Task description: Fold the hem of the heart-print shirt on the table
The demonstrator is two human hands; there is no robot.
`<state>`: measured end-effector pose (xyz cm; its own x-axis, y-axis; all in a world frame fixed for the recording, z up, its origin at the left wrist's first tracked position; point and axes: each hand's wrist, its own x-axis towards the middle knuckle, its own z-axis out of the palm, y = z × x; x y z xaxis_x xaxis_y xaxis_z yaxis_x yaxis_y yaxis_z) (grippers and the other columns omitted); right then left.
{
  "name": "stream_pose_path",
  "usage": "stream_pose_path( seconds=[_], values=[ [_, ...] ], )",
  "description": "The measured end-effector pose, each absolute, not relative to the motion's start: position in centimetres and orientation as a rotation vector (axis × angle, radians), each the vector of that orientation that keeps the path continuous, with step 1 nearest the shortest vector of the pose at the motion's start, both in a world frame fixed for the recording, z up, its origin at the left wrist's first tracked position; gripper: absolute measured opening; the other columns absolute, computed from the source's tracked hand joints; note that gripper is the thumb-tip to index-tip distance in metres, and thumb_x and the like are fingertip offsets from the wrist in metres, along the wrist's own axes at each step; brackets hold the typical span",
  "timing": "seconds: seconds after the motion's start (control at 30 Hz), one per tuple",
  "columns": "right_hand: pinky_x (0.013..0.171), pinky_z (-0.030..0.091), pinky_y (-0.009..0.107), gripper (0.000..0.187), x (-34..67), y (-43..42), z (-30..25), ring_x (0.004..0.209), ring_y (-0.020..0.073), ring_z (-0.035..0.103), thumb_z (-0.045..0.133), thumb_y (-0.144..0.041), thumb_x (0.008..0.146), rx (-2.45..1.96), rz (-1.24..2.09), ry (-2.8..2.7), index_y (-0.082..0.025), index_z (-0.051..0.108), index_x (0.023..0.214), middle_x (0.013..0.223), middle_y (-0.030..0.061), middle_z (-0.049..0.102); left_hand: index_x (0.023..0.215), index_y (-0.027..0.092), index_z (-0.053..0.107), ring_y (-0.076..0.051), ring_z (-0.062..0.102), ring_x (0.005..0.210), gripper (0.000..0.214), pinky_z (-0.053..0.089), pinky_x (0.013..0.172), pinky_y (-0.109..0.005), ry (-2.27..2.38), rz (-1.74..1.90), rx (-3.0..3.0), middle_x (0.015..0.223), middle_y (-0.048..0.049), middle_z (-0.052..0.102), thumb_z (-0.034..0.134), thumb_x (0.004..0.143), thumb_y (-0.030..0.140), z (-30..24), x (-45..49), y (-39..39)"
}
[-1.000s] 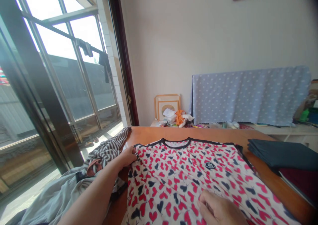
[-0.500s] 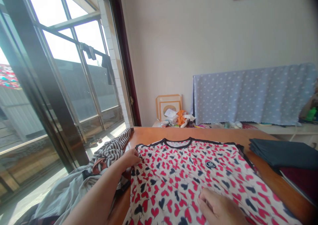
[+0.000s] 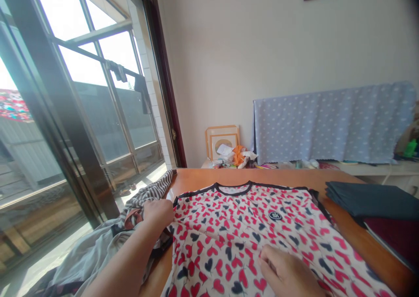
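White fabric shirt with red and dark hearts [image 3: 225,236], black-trimmed round neck and round chest badge [image 3: 275,215] lies spread, slightly creased, on the orange-brown wooden table [image 3: 196,177], hem cut off below. Left hand [image 3: 159,214] curled at its window-side shoulder, right hand [image 3: 286,270] half-curled over the front; fingertips mostly hidden, can't tell if either grips it. Around: rumpled striped garment [image 3: 153,191] left, folded dark grey cloth [image 3: 371,201] right, pale wall [image 3: 248,48], metal-framed glass panels [image 3: 94,118].

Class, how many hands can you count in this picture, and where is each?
2: the left hand is at the heart-print shirt's picture-left edge, near the shoulder; the right hand is over its lower front.
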<state>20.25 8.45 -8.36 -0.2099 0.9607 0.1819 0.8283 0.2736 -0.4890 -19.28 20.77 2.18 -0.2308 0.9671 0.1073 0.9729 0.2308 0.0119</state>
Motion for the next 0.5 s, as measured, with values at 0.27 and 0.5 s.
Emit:
stream_pose_path(
  seconds=[0.27,0.5],
  values=[
    [0.062,0.026,0.030,0.020,19.9,7.9,-7.7,0.072,0.0158,0.063,0.045,-0.030,0.098,-1.603,0.271,-2.114,-0.026,0.056,0.082,0.076,-0.0025,0.071,0.107,0.022,0.073,-0.036,0.059,0.119,0.033,0.039,0.104,-0.053,-2.146,-0.085,-2.193,0.124,-0.0167,0.069,0.052,0.087,0.037,1.1,-13.3,21.1],
    [0.065,0.027,0.031,0.016,19.3,7.1,-6.7,0.079,0.0176,0.064,0.046,-0.030,0.098,-1.677,0.077,-2.150,-0.026,0.059,0.089,0.087,-0.0007,0.072,0.116,0.020,0.072,-0.044,0.057,0.124,0.049,0.037,0.104,-0.063,-2.046,-0.039,-2.364,0.129,-0.0202,0.067,0.053,0.086,0.054,-2.1,-9.2,18.8]
  ],
)
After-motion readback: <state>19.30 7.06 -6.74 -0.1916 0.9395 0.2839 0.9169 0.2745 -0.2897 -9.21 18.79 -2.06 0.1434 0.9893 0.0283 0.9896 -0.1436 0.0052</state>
